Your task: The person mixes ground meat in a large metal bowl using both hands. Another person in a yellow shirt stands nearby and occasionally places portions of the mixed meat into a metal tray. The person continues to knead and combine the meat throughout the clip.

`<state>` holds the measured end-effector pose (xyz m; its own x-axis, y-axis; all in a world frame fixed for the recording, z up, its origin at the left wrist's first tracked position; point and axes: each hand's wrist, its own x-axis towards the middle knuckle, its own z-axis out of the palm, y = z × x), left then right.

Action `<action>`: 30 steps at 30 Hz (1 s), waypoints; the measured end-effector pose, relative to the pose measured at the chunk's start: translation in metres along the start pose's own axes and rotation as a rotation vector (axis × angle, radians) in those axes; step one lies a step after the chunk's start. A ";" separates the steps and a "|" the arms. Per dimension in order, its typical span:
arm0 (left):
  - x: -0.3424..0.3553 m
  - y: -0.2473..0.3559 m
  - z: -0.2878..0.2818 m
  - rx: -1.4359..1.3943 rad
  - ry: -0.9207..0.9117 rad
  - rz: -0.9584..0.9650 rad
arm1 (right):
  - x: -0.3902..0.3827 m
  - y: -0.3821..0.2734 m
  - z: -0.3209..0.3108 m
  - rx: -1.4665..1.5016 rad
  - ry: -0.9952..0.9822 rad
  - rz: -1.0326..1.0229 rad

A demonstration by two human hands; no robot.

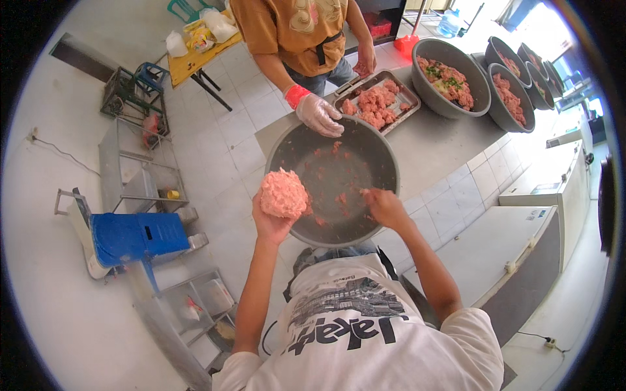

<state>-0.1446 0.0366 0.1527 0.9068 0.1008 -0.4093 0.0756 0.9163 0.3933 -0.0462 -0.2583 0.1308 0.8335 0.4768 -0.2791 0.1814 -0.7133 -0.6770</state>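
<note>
A big round lump of pink minced meat [285, 192] rests in my left hand [270, 225], whose fingers cup it from below and the side, over the left rim of a grey basin [342, 225]. Scraps of meat stick to the basin's floor and wall. At the basin's right side is my right hand [387, 208], its fingers curled together inside the rim; whatever their tips hold is too small to make out. Across from me, a person's hand in a clear glove [319, 116] hangs over the far rim.
A metal tray [412, 112] of minced meat stands beyond the basin on the metal table [450, 153]. To its right sits a grey tub [482, 98] holding meat and chopped greens, with several more tubs behind. White chest freezers [486, 231] stand at right, a blue-lidded container [137, 238] at left.
</note>
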 end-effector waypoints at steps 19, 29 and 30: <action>-0.032 0.052 -0.021 -0.203 -0.163 0.151 | 0.086 -0.013 0.090 -0.553 -0.440 -0.476; -0.031 0.043 -0.019 -0.180 -0.161 0.112 | 0.060 -0.015 -0.003 0.078 -0.325 0.019; -0.030 0.042 -0.019 -0.177 -0.172 0.108 | 0.056 -0.012 -0.008 0.254 -0.433 0.089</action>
<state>-0.1762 0.0797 0.1657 0.9641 0.1477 -0.2209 -0.0848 0.9589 0.2709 0.0027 -0.2267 0.1285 0.5373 0.6275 -0.5636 -0.0579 -0.6392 -0.7668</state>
